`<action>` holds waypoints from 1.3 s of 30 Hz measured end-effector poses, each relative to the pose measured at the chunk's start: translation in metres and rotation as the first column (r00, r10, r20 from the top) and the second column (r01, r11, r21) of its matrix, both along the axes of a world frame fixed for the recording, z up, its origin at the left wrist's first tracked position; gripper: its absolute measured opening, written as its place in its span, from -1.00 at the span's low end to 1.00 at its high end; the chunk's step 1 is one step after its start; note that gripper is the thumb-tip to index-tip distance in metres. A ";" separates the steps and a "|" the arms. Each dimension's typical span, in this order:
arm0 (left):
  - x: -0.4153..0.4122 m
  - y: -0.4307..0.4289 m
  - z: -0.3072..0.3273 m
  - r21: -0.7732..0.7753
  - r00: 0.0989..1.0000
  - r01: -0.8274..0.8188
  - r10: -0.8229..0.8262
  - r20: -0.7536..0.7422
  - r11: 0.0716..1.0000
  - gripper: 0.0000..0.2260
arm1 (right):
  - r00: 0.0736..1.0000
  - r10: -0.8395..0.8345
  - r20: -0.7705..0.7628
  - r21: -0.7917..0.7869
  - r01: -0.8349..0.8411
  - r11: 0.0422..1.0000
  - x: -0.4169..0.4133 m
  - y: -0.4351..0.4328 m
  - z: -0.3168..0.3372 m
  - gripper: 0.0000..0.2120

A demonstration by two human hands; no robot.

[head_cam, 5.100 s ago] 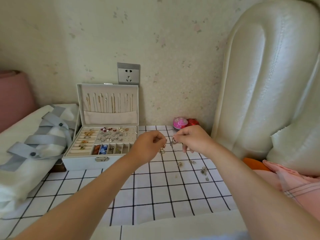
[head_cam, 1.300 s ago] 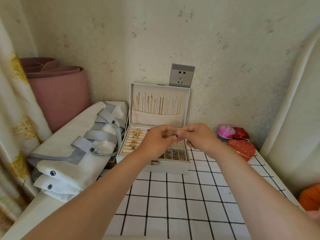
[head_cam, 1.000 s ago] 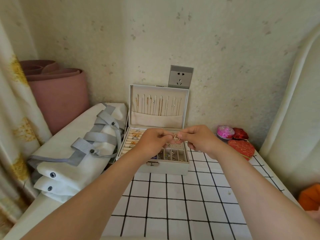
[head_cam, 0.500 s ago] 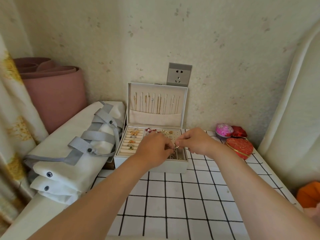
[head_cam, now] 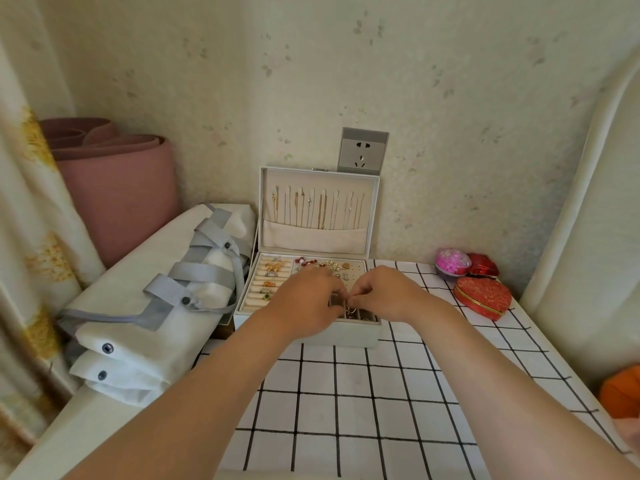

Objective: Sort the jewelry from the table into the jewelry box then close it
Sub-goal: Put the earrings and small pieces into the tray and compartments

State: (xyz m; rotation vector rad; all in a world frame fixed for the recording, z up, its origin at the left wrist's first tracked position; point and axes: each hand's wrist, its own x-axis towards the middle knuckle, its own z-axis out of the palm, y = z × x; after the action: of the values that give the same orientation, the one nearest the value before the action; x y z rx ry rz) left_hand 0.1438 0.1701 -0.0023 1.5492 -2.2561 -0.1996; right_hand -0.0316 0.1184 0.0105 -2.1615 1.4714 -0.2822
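Lowered over the jewelry box (head_cam: 349,336), left hand (head_cam: 304,301) and right hand (head_cam: 384,292) pinch a gold piece (head_cam: 349,310), hiding front compartments.

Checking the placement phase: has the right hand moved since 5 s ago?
Yes, leftward. The right hand was over the checked table right of the jewelry box; now it is over the box's front compartments, fingers pinching a gold piece.
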 end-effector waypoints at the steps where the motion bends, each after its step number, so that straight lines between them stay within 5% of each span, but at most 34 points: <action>1: 0.000 0.000 -0.001 -0.020 1.000 0.002 -0.002 0.009 1.000 -0.80 | 1.000 0.005 -0.013 0.002 -0.005 1.000 -0.001 0.000 0.001 -0.86; 9: 0.000 -0.001 -0.005 -0.046 0.997 0.048 -0.045 0.066 0.998 -0.75 | 0.999 -0.003 -0.036 -0.131 -0.002 0.991 0.001 0.008 0.004 -0.92; 14: 0.002 0.000 -0.005 -0.043 0.995 0.060 -0.056 0.080 0.997 -0.71 | 0.997 0.039 -0.061 -0.055 -0.042 0.998 -0.005 0.011 0.006 -0.73; 21: -0.002 0.004 -0.002 -0.075 0.997 0.035 -0.030 0.065 0.997 -0.70 | 0.998 0.057 0.009 -0.055 -0.056 0.997 -0.019 0.028 0.012 -0.72; 29: -0.055 0.017 0.008 -0.061 0.994 0.057 -0.062 -0.088 0.997 -0.67 | 0.991 -0.128 0.035 -0.186 0.132 0.974 -0.117 0.036 0.014 -0.77; 39: -0.188 0.013 -0.011 0.065 0.965 0.242 -0.234 -0.116 0.968 -0.77 | 0.967 -0.241 -0.079 -0.036 0.239 0.970 -0.234 0.057 -0.011 -0.74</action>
State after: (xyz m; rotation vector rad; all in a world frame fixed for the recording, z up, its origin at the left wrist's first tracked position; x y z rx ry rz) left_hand -0.0445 0.1834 -0.0131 1.2664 -2.3692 -0.4331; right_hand -0.2654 0.1754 -0.0005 -2.0369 1.7895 -0.3003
